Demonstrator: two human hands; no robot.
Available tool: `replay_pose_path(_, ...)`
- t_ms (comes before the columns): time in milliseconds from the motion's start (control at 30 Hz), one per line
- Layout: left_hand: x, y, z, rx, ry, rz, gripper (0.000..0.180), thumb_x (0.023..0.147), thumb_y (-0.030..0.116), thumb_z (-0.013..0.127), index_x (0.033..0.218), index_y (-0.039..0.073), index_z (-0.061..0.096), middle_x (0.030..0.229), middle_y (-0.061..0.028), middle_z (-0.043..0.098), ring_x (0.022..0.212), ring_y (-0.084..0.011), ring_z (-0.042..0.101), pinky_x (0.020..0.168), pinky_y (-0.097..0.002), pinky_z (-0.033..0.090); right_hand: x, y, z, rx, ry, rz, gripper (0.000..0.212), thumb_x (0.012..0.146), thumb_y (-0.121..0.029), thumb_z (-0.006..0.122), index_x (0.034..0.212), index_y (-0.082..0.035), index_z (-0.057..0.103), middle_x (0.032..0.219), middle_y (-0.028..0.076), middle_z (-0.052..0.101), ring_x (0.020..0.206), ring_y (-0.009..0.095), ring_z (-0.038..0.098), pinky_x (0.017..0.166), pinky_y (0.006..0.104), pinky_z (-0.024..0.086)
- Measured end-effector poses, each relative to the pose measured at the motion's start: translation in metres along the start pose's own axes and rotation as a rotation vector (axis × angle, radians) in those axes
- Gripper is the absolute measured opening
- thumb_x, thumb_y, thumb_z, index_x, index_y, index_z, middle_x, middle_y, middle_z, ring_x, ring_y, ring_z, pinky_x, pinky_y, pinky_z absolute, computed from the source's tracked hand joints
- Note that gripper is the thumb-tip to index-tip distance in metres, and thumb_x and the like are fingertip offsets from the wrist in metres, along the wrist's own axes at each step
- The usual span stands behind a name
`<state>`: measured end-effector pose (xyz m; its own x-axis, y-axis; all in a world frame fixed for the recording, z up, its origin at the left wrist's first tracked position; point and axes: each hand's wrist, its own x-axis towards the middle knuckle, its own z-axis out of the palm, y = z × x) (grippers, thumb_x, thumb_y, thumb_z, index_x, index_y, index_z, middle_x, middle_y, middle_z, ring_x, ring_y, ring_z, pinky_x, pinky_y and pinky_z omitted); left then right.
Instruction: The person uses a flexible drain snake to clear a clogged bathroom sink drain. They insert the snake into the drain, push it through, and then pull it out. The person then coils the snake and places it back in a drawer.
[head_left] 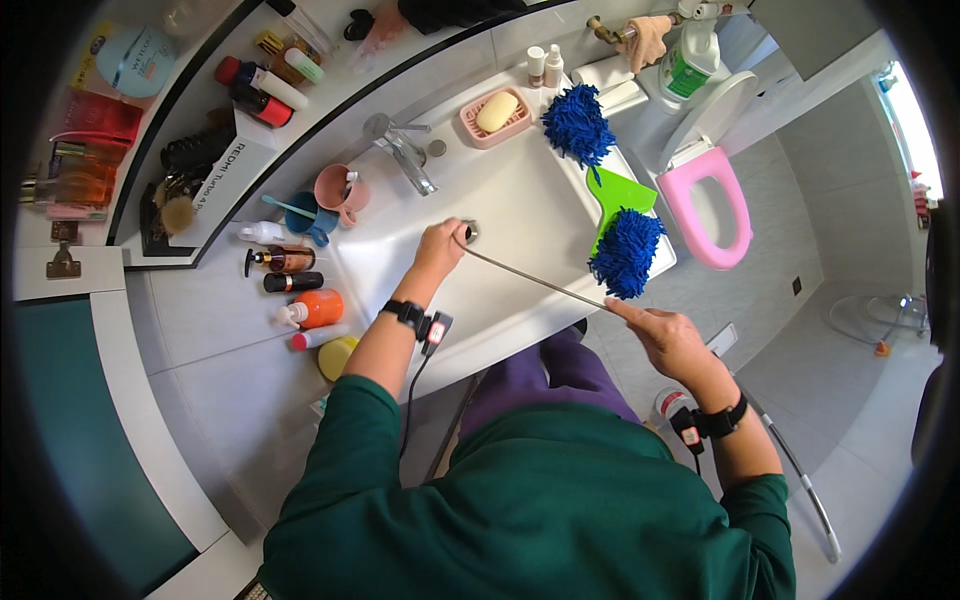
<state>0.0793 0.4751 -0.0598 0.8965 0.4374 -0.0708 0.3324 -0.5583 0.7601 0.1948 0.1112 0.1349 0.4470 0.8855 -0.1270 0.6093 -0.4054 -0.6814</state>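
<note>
A long, thin, dark metal cable (530, 278) stretches across the white sink basin (520, 215). At its left end, beside the drain hole (471, 231), my left hand (438, 250) is closed round it. The tip in or under that hand is hidden, so I cannot tell whether it enters the drain. My right hand (665, 340) pinches the cable past the basin's front right edge, fingers pointing left. Near it on the sink rim lie a blue tufted cleaning head (628, 252), a bright green plastic piece (622, 195) and a second blue tufted head (579, 124).
A chrome faucet (400, 155) and pink soap dish (496, 117) stand behind the basin. Cups and several bottles (315, 308) line the left counter. To the right are a toilet with a pink seat (735, 225) and a slim silver pole (800, 470).
</note>
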Motion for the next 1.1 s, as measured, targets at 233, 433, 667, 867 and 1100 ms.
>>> replay_pose_path(233,0.014,0.021,-0.021,-0.403,0.155,-0.18,0.02,0.09,0.012,0.052,0.083,-0.004,0.062,0.065,-0.0107,0.064,0.05,-0.0144,0.06,0.047,-0.0261,0.047,0.007,-0.004,-0.007,0.02,0.027,0.021,0.053,0.085,-0.003,0.055,0.132,-0.028,0.05,0.077,0.012,0.062,0.065,0.033,0.06,0.057,0.0401,0.049)
replay_pose_path(433,-0.017,0.004,-0.016,-0.183,-0.059,-0.408,0.021,0.09,0.013,0.053,0.083,-0.004,0.061,0.064,-0.0103,0.062,0.05,-0.0147,0.06,0.045,-0.0277,0.048,0.011,-0.006,0.003,-0.191,-0.069,0.029,0.06,0.08,0.002,0.054,0.131,-0.029,0.051,0.077,0.01,0.063,0.065,0.03,0.061,0.057,0.0378,0.051)
replay_pose_path(667,-0.03,0.01,-0.054,0.318,0.129,-0.132,0.021,0.086,0.018,0.058,0.073,0.0,0.059,0.06,-0.0162,0.062,0.053,-0.026,0.064,0.051,-0.0337,0.051,0.006,-0.005,-0.004,-0.073,0.015,-0.046,0.061,0.078,0.001,0.054,0.131,-0.029,0.051,0.072,0.008,0.06,0.061,0.029,0.059,0.055,0.0369,0.05)
replay_pose_path(867,-0.04,-0.003,-0.043,0.513,0.057,-0.269,0.028,0.085,0.028,0.052,0.074,0.003,0.062,0.072,-0.0195,0.064,0.071,-0.0382,0.063,0.066,-0.046,0.05,0.0,-0.01,0.009,-0.17,-0.106,-0.037,0.061,0.079,0.0,0.053,0.132,-0.029,0.05,0.073,0.007,0.06,0.061,0.03,0.059,0.054,0.0372,0.05)
replay_pose_path(1100,-0.013,-0.026,-0.025,-0.103,-0.138,-0.4,0.037,0.091,0.029,0.046,0.075,-0.001,0.061,0.066,-0.0171,0.062,0.06,-0.0273,0.064,0.058,-0.0383,0.051,-0.003,-0.009,0.003,-0.07,-0.049,0.012,0.06,0.08,0.001,0.053,0.133,-0.028,0.049,0.077,0.01,0.063,0.065,0.03,0.061,0.058,0.0382,0.05)
